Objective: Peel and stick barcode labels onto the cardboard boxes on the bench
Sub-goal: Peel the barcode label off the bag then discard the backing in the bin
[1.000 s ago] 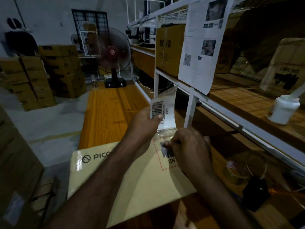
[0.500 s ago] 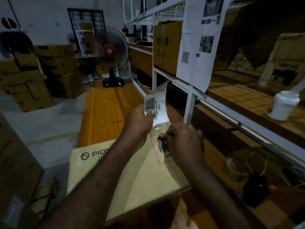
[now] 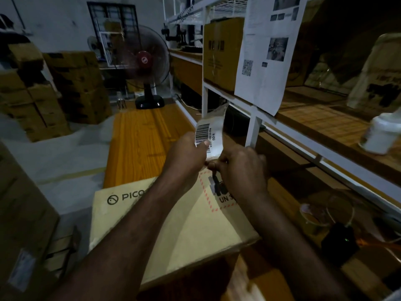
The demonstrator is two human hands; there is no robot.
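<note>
A dim storeroom with a pale wall and a barred window lies behind the work. At far left is a heap of brown cartons [image 3: 54, 90], too dark to count. Beside it one pedestal fan [image 3: 145, 66] stands at the far end of the orange wooden desk [image 3: 138, 144]. One cardboard box [image 3: 134, 216] lies flat on the near end of the desk, pale tan, printed "PICO" on its left and carrying a red-dashed marking with "UN" towards its right. Both forearms reach across the box and hide much of its top. The left grip [image 3: 186, 153] has its thumb pinched on the one barcode label [image 3: 208, 133], a white strip with black bars and "50/4" printed beside them, its upper end curling away. The strip is held up in the air above the box's far right corner. The right grip [image 3: 240, 168], fingers curled, pinches the strip's lower edge and covers part of the red-dashed marking. Right of the hands rises a white shelf rack [image 3: 252, 131] holding one brown carton [image 3: 221, 53], with one printed sheet [image 3: 267, 51] hanging from it. One white bottle [image 3: 379, 133] stands on the wooden shelf at far right.
</note>
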